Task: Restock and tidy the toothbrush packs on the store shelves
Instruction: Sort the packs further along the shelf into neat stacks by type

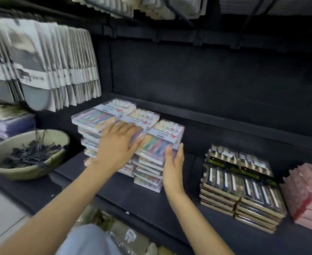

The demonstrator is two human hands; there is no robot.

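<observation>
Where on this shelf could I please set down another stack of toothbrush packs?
Bare shelf lies between the pastel stacks, which both hands are touching, and the dark packs, plus a strip behind them. The right end is crowded: dark packs beside pink packs.

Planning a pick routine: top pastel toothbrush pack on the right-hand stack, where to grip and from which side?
Pinch the top pastel pack across its long side edges, approaching from the front. It lies flat and is thin, and its near short end overhangs toward the aisle. The right hand already rests against the stack's right side; the left hand presses on top.
</observation>
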